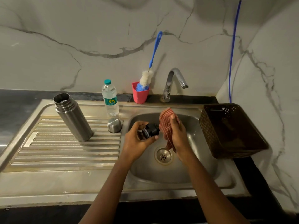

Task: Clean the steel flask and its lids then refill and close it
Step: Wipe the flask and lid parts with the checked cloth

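The open steel flask (73, 117) stands on the ribbed drainboard (64, 152), its steel cap (114, 125) just right of it. Over the sink basin (191, 126), the left hand (137, 139) curls its fingers around the black inner lid (150, 130); the right hand (178, 135) clutches a checked cloth (166, 125).

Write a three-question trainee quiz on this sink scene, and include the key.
1. Fill in: the left hand grips the black inner ____.
2. Which hand holds the checked cloth? A. left hand B. right hand C. neither
3. True or false: the steel flask stands uncapped on the drainboard.
Key: 1 lid; 2 B; 3 true.
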